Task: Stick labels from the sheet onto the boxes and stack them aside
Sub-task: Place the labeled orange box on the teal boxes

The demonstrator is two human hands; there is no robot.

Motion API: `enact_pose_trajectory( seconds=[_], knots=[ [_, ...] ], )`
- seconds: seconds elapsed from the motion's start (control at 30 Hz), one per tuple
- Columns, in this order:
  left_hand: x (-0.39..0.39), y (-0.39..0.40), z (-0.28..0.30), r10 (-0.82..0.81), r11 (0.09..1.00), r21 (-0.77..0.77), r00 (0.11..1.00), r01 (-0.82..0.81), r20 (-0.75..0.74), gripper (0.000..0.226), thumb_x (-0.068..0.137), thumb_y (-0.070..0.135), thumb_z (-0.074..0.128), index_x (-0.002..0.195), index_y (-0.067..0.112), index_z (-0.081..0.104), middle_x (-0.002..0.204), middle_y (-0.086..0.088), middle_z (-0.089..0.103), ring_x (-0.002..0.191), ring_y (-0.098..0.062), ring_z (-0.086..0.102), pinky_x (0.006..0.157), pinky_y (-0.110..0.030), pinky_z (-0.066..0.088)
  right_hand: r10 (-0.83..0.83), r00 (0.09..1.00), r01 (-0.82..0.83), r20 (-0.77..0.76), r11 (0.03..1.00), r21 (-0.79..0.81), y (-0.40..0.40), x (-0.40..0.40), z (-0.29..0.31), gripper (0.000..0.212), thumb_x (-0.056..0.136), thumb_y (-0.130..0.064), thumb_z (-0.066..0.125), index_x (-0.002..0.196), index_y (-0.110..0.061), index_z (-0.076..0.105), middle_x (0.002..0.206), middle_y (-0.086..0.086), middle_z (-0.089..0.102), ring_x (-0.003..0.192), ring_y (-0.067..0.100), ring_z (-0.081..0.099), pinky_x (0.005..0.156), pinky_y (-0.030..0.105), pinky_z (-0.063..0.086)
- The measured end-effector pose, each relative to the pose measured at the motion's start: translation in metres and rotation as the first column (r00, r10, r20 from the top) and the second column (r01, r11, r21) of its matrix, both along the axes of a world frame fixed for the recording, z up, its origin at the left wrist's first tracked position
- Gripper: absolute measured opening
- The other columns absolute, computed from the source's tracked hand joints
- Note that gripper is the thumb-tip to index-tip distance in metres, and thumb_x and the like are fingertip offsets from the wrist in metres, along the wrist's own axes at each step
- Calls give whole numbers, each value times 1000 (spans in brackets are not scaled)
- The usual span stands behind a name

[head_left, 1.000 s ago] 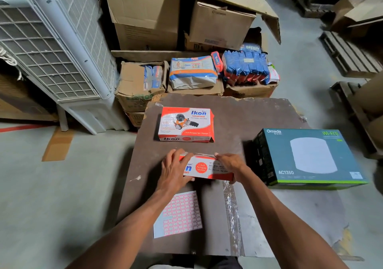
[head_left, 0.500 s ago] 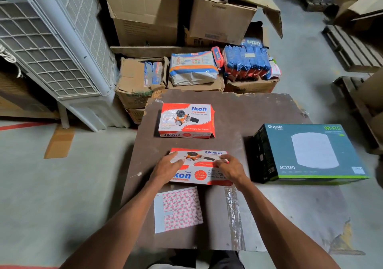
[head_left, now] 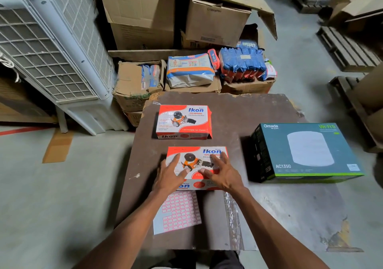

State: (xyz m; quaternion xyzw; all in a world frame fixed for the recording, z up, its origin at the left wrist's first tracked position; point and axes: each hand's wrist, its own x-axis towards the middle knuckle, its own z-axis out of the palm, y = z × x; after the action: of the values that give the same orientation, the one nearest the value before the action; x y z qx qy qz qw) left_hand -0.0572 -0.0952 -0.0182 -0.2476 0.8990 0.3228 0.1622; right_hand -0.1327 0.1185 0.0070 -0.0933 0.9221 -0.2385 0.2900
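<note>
A red-and-white Ikon tape dispenser box [head_left: 198, 154] lies flat on the brown board [head_left: 234, 123], printed face up. My left hand [head_left: 172, 175] rests on its left part with fingers spread. My right hand [head_left: 220, 174] lies on its right part, fingers also straight. A second Ikon box [head_left: 183, 121] sits just behind it. The label sheet [head_left: 179, 212], white with pink-edged stickers, lies in front of the near box, under my left wrist.
A dark green Omada Wi-Fi box [head_left: 306, 152] stands at the board's right. A strip of clear plastic [head_left: 233, 219] lies by my right forearm. Cardboard cartons [head_left: 176, 16] and packets [head_left: 189, 69] crowd behind the board; a white air cooler [head_left: 51, 47] stands at left.
The near Ikon box has gone from standing on its edge to lying flat, face up. Both hands moved from gripping its sides to lying spread on its top.
</note>
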Motion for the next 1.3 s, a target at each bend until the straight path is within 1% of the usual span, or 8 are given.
enact_pose_trajectory(
  seconds=[0.2,0.4,0.5,0.63,0.77,0.93,1.17,1.3],
  knots=[
    [5,11,9,11,1000,0,993,-11,-116,70,95,64,51,156,53,18,171,-3,-2,156,-33,14,120,-54,32,47,986,-41,-158,998,40,5,3,5,90,84,-83,47,159,-43,19,171,-6,-1,139,42,42,107,51,45],
    [-1,32,25,77,996,56,945,-62,-317,73,90,58,65,154,45,32,162,4,13,144,-24,39,103,-46,53,12,959,-22,-283,999,-31,28,-4,31,94,83,-82,53,160,-44,16,171,-10,-4,140,39,39,107,52,44],
    [-8,54,38,113,992,99,917,-81,-383,70,90,46,73,152,39,41,157,4,20,139,-18,44,97,-31,51,-3,947,-6,-321,1000,-24,44,-14,43,94,81,-78,61,159,-42,22,171,-7,4,143,39,37,107,54,44],
    [-22,85,51,116,990,124,906,-71,-407,68,88,45,74,149,39,45,155,5,21,136,-17,47,99,-34,50,-34,938,23,-346,999,-36,75,-29,52,94,77,-76,65,157,-43,28,169,-6,10,142,37,38,105,56,44],
    [-49,124,60,83,991,130,887,-26,-454,66,88,45,74,148,36,49,158,4,19,144,-20,39,110,-39,45,-54,918,35,-394,998,-56,118,-51,56,90,77,-77,65,154,-46,31,168,-7,11,137,36,42,99,54,49],
    [-91,189,68,37,988,149,862,45,-505,64,89,43,74,147,30,51,162,0,11,146,-20,35,116,-35,38,-63,885,65,-461,998,-11,184,-83,69,87,75,-84,51,152,-47,34,168,-7,13,129,40,46,93,51,52],
    [-139,281,58,-25,974,188,884,128,-468,65,88,43,75,147,25,53,157,-9,20,142,-26,40,119,-37,35,-68,919,75,-388,997,3,286,-125,61,93,72,-90,41,154,-49,31,169,-7,7,140,42,35,109,57,41],
    [-152,321,50,-40,974,184,903,130,-428,64,90,44,73,147,26,52,158,-11,17,140,-29,40,118,-39,36,-62,932,75,-356,997,23,326,-143,48,94,71,-92,41,154,-49,32,169,-8,8,141,41,34,110,58,40]
  ],
)
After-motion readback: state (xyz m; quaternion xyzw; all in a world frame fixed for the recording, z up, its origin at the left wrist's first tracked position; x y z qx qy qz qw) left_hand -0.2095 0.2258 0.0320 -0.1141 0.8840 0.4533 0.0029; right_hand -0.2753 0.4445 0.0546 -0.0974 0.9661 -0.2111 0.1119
